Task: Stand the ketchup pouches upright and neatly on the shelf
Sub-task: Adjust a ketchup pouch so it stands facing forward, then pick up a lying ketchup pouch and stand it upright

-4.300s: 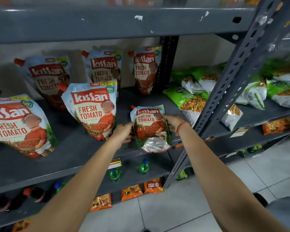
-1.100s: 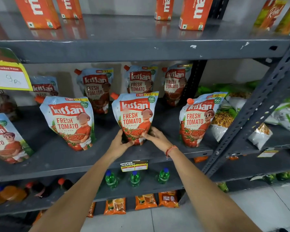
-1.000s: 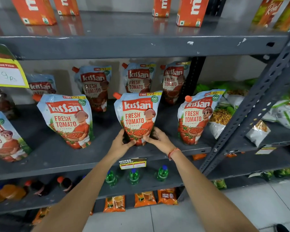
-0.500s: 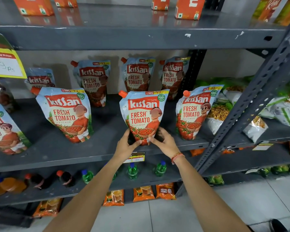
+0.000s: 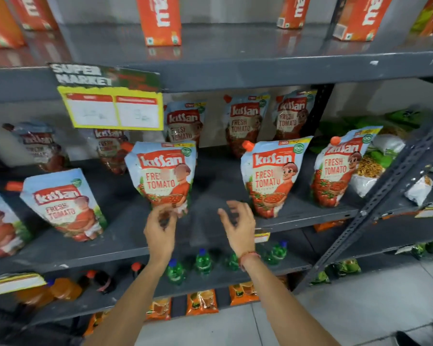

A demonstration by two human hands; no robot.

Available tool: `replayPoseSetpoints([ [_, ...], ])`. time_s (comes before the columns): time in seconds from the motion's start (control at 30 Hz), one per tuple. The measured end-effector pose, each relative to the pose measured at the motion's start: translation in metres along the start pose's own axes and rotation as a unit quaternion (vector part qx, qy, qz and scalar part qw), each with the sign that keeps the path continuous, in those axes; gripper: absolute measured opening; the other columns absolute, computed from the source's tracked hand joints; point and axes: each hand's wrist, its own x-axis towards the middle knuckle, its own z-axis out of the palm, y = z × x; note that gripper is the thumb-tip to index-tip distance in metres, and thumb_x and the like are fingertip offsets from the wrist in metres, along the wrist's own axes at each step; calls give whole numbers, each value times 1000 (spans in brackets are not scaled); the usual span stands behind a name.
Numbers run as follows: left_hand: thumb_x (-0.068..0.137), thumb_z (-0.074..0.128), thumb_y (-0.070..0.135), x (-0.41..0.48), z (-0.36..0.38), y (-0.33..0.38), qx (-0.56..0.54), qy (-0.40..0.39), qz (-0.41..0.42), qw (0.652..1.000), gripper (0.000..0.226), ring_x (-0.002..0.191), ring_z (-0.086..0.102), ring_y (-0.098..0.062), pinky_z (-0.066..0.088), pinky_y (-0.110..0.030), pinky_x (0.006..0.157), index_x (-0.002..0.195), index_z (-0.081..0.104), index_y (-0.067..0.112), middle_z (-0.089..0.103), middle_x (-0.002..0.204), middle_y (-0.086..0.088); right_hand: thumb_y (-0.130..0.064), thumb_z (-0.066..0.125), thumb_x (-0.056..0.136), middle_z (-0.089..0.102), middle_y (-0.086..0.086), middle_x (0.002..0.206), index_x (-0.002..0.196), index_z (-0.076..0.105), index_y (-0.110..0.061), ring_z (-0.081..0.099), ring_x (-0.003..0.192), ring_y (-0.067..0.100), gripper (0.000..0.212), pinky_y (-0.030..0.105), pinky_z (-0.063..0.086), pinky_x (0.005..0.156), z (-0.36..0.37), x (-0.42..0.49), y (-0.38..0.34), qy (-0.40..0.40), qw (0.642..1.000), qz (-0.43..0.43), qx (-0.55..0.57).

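With both hands, left [image 5: 160, 227] and right [image 5: 238, 224], open and empty, my careless grip could topple the leaning Kissan ketchup pouch [image 5: 164, 174] off the shelf [image 5: 125, 242].

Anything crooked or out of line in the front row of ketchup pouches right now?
Yes. The front pouch at far left leans sideways, its orange cap pointing left, unlike the upright middle pouch. Both hands, left and right, are open and hold nothing.

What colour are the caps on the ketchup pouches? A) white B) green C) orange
C: the front pouches each have an orange cap at the top corner.
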Motion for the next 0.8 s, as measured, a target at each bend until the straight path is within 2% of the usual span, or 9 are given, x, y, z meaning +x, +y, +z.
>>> replayPoseSetpoints([
  [0.03,85,65,16,9,-14,-7,7,12,-11,1000,21,95,62,-19,53,-38,90,105,60,15,65,104,-7,-33,67,84,54,0,106,113,58,-17,54,95,12,35,29,51,79,15,3,-7,-44,999,17,6],
  [0.1,81,69,20,28,-33,-17,17,-13,-47,999,44,106,57,-21,50,-42,95,120,51,10,57,121,-13,-35,73,78,49,2,123,129,47,-20,49,109,11,59,29,47,90,40,14,-19,-123,989,76,42],
  [0.17,78,73,21,51,-49,-24,23,-99,-75,992,67,122,48,-21,43,-39,102,135,39,11,47,138,-10,-30,77,74,41,6,139,141,33,-18,44,124,17,80,32,43,99,63,27,-28,-184,972,131,71],
  [0.23,77,74,21,69,-55,-28,26,-195,-90,976,77,129,42,-18,37,-38,107,140,31,15,42,144,-5,-25,77,74,38,8,145,146,24,-16,40,132,23,90,36,40,105,79,37,-33,-234,954,164,90],
  [0.33,78,73,21,77,-49,-30,25,-262,-106,959,74,128,46,-20,38,-43,109,140,32,16,48,140,-3,-26,74,78,51,4,137,141,34,-21,47,127,22,75,32,41,103,87,42,-33,-271,947,144,97],
  [0.5,76,74,30,66,-42,-30,20,-233,-111,966,74,114,50,-11,40,-26,92,138,34,23,51,123,11,-31,69,82,59,-4,123,127,47,-30,51,116,14,49,32,41,101,77,38,-30,-264,951,128,99],
  [0.57,75,75,32,60,-40,-28,32,-232,-102,967,74,111,49,-9,39,-25,90,137,36,23,51,122,12,-31,68,82,61,-4,119,121,51,-29,55,113,13,43,35,43,103,70,35,-26,-257,954,122,98],
  [0.63,75,75,33,51,-34,-25,39,-233,-92,967,72,109,50,-8,40,-26,91,135,38,22,53,121,10,-32,69,82,63,-3,119,120,54,-28,57,111,10,41,37,44,104,60,30,-20,-251,955,124,100],
  [0.8,73,75,37,28,-24,-18,53,-232,-74,968,72,110,53,-11,41,-25,90,133,41,20,57,124,6,-35,71,79,64,6,123,125,54,-20,58,117,19,51,44,45,104,39,19,-6,-234,959,130,97],
])
